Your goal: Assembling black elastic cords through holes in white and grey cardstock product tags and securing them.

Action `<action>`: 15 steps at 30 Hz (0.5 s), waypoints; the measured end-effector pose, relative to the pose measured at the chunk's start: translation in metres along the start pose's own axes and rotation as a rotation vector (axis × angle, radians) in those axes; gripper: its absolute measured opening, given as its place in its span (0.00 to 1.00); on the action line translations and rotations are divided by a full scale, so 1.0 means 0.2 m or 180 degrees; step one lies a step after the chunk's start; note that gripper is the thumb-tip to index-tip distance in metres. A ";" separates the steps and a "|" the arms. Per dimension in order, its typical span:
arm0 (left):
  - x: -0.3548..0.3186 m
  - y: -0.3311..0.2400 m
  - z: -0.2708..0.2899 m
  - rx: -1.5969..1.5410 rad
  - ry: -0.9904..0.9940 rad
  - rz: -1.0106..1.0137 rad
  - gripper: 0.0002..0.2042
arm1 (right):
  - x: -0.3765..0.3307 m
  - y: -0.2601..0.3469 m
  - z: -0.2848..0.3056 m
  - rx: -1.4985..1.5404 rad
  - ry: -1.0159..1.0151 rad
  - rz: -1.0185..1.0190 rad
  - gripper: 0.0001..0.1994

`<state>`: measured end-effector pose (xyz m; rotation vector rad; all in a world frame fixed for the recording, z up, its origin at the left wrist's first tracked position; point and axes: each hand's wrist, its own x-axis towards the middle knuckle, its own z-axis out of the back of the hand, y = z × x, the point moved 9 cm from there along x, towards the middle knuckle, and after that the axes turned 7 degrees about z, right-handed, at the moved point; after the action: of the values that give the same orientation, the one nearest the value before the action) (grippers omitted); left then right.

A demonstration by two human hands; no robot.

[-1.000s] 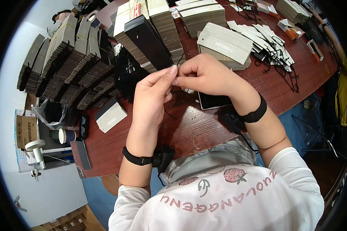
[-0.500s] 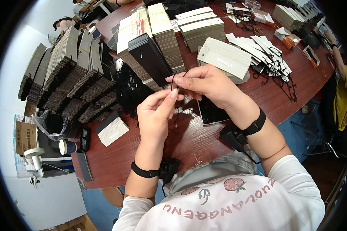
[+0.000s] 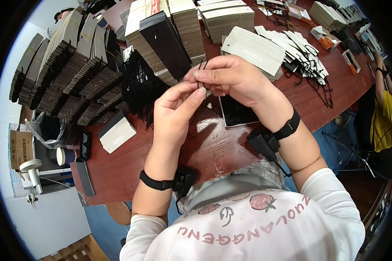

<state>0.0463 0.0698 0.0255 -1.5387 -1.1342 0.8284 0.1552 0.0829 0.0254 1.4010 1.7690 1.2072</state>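
- Cord was held above the surface, near the block of black tags, its thin ends pointing up past the fingers.
- By the right hand, it was pinched between thumb and forefinger, a grip probably chosen because something so thin and limp could not be grasped otherwise.
- By the left hand, it was pinched just below, thumb and forefinger pressed together; slack was presumably controlled by the two close holding points. How firmly it was gripped could not be told.
- Cord bundle was placed beside the left hand, apparently for easy reach.
- Black tags were squared up beside tall pale stacks, perhaps to save room.
- Strung tags were spread beyond the right hand, beside pale tags, likely so that loose strings were not mixed in.
- Left stacks were banded, presumably against sliding.
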 end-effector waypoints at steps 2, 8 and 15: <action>0.00 -0.02 -0.05 -0.0728 0.0281 0.0002 0.12 | 0.00 0.03 -0.03 -0.0165 0.0051 0.0212 0.10; 0.01 0.03 -0.06 -0.0933 0.0696 0.0152 0.12 | -0.01 0.07 -0.09 -0.0167 0.0411 0.0342 0.08; 0.00 0.02 0.01 -0.0653 0.0159 0.0236 0.06 | -0.01 0.06 -0.03 -0.0615 0.0170 0.0373 0.11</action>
<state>0.0449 0.0699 0.0211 -1.7701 -1.1598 0.7360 0.1566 0.0804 0.0390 1.3858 1.5758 1.4484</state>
